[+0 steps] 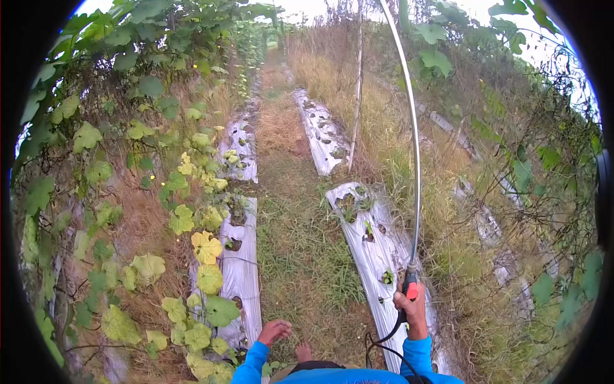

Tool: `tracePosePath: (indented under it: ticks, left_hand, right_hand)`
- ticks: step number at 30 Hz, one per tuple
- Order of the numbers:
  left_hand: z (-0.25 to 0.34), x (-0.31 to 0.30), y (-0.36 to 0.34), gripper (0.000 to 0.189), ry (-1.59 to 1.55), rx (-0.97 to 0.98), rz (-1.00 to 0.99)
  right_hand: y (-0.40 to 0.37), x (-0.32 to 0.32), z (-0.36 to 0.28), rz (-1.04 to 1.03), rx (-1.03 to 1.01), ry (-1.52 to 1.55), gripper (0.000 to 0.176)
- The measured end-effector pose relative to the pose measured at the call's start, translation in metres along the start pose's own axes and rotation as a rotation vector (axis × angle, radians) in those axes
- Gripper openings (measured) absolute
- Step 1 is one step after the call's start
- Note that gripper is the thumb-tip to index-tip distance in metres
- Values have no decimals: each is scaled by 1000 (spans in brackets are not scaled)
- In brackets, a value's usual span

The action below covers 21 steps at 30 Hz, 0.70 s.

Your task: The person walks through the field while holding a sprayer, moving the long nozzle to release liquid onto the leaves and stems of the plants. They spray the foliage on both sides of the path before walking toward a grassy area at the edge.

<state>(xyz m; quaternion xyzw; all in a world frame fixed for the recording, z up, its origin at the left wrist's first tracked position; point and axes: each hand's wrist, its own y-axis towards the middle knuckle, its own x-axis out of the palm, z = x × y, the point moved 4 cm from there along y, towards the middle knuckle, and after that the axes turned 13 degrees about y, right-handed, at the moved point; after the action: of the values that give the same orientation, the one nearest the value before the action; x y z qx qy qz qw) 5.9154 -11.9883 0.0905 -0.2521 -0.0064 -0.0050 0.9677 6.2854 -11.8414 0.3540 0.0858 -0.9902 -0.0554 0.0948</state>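
Observation:
My right hand (412, 310) is wrapped round the dark handle of a spray wand (416, 160), near a red part. The long metal tube rises from the handle and bends left at the top of the view. A black hose (385, 339) hangs from the handle beside my wrist. My left hand (275, 331) is low, left of centre, over the grass by the left plastic-covered bed, with its fingers curled; whether anything is in them is too small to tell.
A grassy path (300, 237) runs ahead between silver plastic strips (243, 269) with holes and small plants. Leafy vines (147, 269) stand on the left. A thin pole (358, 96) and dry grass rise on the right. A bare foot (304, 351) shows below.

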Motion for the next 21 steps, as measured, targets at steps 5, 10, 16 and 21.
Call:
tracePosePath:
  ticks: [5, 10, 16, 21]
  left_hand:
    - [-15, 51, -36, 23, 29, 1, 105]
    - [-54, 130, -81, 26, 41, -22, 57]
    - [-98, 189, -132, 29, 8, -41, -44]
    - [-86, 190, -163, 33, 110, 21, 22]
  right_hand:
    - [-57, -60, -3, 169, -54, 98, 29]
    - [-103, -114, 1, 161, -167, -36, 28]
    - [-186, -144, 43, 146, 25, -22, 24]
    - [-210, -127, 88, -264, 170, 209, 36]
